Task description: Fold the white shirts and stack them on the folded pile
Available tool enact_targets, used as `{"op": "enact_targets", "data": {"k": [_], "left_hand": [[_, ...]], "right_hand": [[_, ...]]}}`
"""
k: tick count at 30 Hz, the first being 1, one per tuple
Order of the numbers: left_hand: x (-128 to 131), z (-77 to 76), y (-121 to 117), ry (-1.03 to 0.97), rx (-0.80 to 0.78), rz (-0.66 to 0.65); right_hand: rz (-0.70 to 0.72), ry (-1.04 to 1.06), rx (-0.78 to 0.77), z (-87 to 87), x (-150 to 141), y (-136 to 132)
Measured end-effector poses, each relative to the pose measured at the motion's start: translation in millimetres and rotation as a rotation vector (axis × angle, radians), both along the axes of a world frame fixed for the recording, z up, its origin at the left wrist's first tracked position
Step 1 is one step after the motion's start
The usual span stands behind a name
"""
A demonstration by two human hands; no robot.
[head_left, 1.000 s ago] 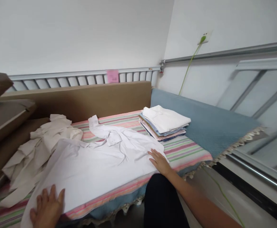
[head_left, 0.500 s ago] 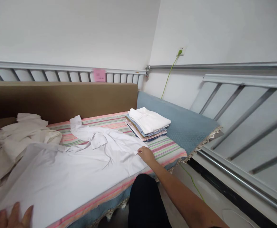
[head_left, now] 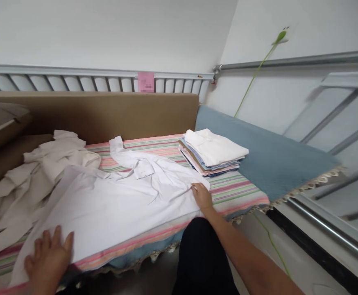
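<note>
A white shirt (head_left: 114, 213) lies spread over the striped sofa cover, its collar (head_left: 144, 169) near the middle and one sleeve stretching toward the backrest. My left hand (head_left: 50, 255) rests on the shirt's lower left end with its fingers spread. At the other end, my right hand (head_left: 202, 196) pinches the shirt's fabric near the shoulder, thumb and fingers together. Just beyond my right hand sits a stack of folded clothes (head_left: 214, 151), white on top with blue, brown and pink layers beneath. A crumpled off-white garment (head_left: 40, 176) lies left of the shirt.
The striped cover (head_left: 240, 190) lies on the seat, with a brown backrest (head_left: 130, 114) behind and a blue quilted cover (head_left: 259, 147) at the right. A green cord (head_left: 255, 80) hangs from the wall outlet. My knee (head_left: 205, 254) is against the front edge.
The view has turned left and down, so more of my left hand and the off-white garment shows. My right hand still pinches the shirt; my left hand stays spread on it.
</note>
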State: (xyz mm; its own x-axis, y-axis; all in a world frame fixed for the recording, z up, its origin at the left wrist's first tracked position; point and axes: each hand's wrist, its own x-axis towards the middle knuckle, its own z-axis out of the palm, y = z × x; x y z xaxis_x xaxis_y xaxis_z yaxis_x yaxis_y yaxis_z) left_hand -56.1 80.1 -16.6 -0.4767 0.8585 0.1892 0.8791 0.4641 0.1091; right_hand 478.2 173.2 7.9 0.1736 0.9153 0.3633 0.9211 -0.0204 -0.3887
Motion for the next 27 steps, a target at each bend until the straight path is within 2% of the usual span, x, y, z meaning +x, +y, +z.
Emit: {"op": "enact_targets", "data": {"k": [3,4,6,9,10,12,15,18,20,22,24,27], "left_hand": [[10.5,13.7,-0.4,0.066,0.108,-0.005],[17.7,19.5,1.6,0.084,0.149,-0.051],[39.8,32.2,10.4,0.074,0.192,-0.227],[92.7,50.6,33.9,-0.101,0.133,-0.575],[114.4,56.1,43.1,-0.174,0.097,-0.655],[159.5,65.6,61.0,-0.282,0.017,-0.735],[218.6,74.8,83.4,-0.346,-0.122,-0.717],[252.4,76.4,97.4,-0.36,-0.196,-0.674],[260.4,74.3,100.2,-0.366,-0.195,-0.66],[260.8,70.9,97.6,-0.374,-0.156,-0.649],[258.1,66.8,91.6,-0.365,-0.024,-0.649],[256.2,60.0,81.1,-0.301,0.171,-0.637]], "right_hand": [[0.056,0.047,0.079,-6.5,7.3,-1.4],[0.073,0.069,0.119,-9.2,9.4,-2.2],[0.098,0.132,0.197,-14.2,12.8,-5.5],[0.111,0.232,0.248,-14.8,14.7,-13.6],[0.115,0.26,0.248,-11.8,14.5,-15.8],[0.128,0.301,0.223,-0.8,12.2,-17.1],[0.191,0.311,0.132,24.1,5.2,-10.0],[0.288,0.222,-0.019,47.2,-3.1,1.4],[0.336,0.159,-0.112,55.8,-7.1,6.2],[0.376,0.135,-0.136,58.1,-9.6,7.5],[0.387,0.165,-0.07,56.1,-11.3,6.7],[0.329,0.261,0.072,50.8,-13.5,5.8]]}}
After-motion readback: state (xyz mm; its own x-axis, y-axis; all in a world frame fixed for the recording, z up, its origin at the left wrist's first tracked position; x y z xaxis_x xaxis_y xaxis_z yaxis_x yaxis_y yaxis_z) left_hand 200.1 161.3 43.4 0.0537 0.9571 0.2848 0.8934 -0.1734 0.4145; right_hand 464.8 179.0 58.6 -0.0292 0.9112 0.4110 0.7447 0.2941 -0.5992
